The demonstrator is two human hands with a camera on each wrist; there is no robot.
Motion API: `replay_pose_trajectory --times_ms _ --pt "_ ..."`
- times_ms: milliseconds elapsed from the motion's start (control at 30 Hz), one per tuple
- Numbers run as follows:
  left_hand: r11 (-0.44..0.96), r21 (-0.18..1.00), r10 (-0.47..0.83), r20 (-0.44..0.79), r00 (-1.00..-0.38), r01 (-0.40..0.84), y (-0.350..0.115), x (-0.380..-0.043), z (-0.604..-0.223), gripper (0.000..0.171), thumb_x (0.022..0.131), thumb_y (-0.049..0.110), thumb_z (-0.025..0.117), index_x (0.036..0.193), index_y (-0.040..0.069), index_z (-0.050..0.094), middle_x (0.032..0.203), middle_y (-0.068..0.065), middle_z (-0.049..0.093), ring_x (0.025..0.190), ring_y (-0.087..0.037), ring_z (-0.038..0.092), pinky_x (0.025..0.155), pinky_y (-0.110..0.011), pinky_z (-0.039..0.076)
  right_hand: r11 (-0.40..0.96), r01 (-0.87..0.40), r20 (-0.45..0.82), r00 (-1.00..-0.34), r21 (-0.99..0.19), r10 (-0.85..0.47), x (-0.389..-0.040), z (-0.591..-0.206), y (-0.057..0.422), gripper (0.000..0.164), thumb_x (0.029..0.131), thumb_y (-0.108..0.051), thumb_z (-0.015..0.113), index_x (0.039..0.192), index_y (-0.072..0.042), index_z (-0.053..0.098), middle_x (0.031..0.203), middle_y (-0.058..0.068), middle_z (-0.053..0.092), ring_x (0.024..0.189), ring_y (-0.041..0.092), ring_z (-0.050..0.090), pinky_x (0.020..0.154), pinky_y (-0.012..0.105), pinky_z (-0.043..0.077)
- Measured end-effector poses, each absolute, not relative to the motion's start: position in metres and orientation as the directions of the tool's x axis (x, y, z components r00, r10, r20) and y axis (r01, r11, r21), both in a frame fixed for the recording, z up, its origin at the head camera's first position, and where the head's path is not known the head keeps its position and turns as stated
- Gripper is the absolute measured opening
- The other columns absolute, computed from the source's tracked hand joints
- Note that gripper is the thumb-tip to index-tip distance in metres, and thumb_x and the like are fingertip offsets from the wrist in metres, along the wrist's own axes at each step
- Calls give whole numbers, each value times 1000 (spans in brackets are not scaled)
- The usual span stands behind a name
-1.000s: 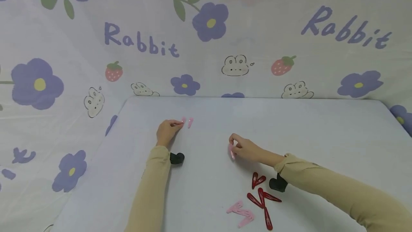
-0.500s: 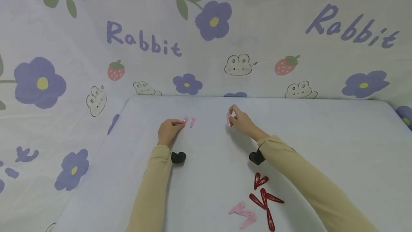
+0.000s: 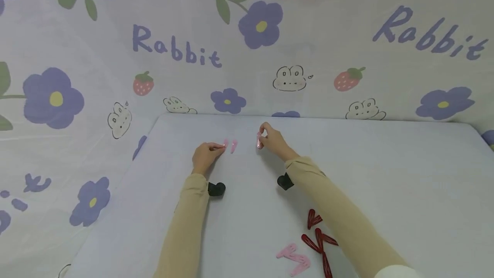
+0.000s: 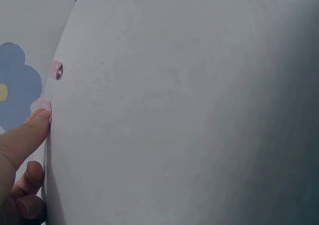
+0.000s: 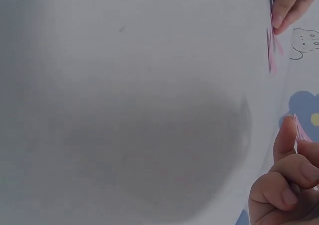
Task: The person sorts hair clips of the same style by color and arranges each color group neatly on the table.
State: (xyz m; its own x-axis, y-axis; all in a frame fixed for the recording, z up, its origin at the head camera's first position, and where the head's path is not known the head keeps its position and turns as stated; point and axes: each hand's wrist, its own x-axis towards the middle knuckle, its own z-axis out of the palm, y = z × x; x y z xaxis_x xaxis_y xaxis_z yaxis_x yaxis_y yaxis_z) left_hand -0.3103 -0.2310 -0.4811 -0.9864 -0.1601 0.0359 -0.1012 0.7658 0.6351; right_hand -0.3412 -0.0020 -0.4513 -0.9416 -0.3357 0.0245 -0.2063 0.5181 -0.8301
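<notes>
At the far left of the white table, my left hand (image 3: 206, 157) pinches the end of a pink snap hair clip (image 3: 225, 143). In the left wrist view its fingertips lie right on that clip (image 4: 44, 104). Just to the right of it lies a second pink hair clip (image 3: 233, 146). My right hand (image 3: 275, 141) holds a third pink hair clip (image 3: 259, 140) between thumb and fingertips, raised above the table to the right of the other two. The right wrist view shows this clip (image 5: 300, 129) partly hidden by the fingers.
Several red hair clips (image 3: 319, 238) lie near the table's front, partly covered by the right sleeve (image 3: 339, 209). Left of them is a small group of pink hair clips (image 3: 295, 259). A printed curtain (image 3: 247, 72) hangs behind the table (image 3: 405, 175).
My right hand has carried its pink hair clip away from the front clips, first to the far side, then leftward toward the pair. The left hand stays at its clip.
</notes>
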Motion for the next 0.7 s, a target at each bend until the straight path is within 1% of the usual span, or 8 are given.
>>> replay_pose_trajectory --times_ms 67,200,300,367,500,533,600,700 --pt "770 630 -158 36 -987 -100 -232 -311 -482 20 78 30 70 90 15 73 80 0 62 72 -17 52 63 -31 38 513 -188 15 -947 -838 -322 -343 -454 -9 8 91 -3 46 98 -4 41 69 12 63 70 27 58 60 28 34" --pt "764 637 -151 30 -988 -98 -233 -312 -486 19 78 30 69 90 15 73 81 -1 61 73 -18 51 65 -32 38 522 -183 17 -952 -833 -306 -346 -462 -21 9 90 -3 48 96 -5 42 68 9 63 59 17 49 56 25 31" --pt "754 651 -147 37 -988 -88 -235 -312 -489 19 78 30 70 88 15 73 79 -2 60 73 -19 51 65 -33 38 521 -180 19 -954 -834 -300 -346 -470 -31 9 89 -3 50 94 -5 43 68 8 63 57 14 46 55 24 32" --pt "747 662 -146 72 -987 -62 -236 -313 -494 18 76 34 71 84 18 74 75 0 58 69 -18 49 62 -32 38 517 -168 25 -962 -839 -272 -345 -475 -36 8 88 -2 50 93 -5 45 67 9 63 56 15 48 56 26 33" --pt "740 670 -145 63 -987 -65 -237 -314 -500 18 75 35 71 83 19 74 71 2 56 66 -17 48 60 -31 37 506 -162 52 -973 -847 -225 -344 -488 -45 8 85 -1 50 91 -6 47 64 6 62 56 18 52 57 31 37" --pt "742 667 -145 61 -988 -67 -236 -314 -500 18 75 34 72 83 19 74 70 2 56 65 -16 48 59 -31 37 484 -201 98 -969 -852 -229 -345 -493 -46 9 84 -1 49 89 -8 47 61 4 61 53 17 51 55 30 36" --pt "748 658 -150 41 -988 -86 -236 -314 -498 17 76 30 72 86 16 74 70 1 56 66 -17 48 59 -32 37 487 -221 120 -966 -845 -229 -344 -496 -49 10 83 0 49 89 -8 47 60 2 60 52 17 50 53 31 37" --pt "764 641 -161 78 -984 -74 -236 -315 -493 18 75 29 72 86 14 74 69 1 55 64 -16 46 57 -29 35 496 -255 169 -963 -830 -212 -342 -491 -53 11 81 1 49 89 -8 48 59 2 57 50 16 45 50 31 36"
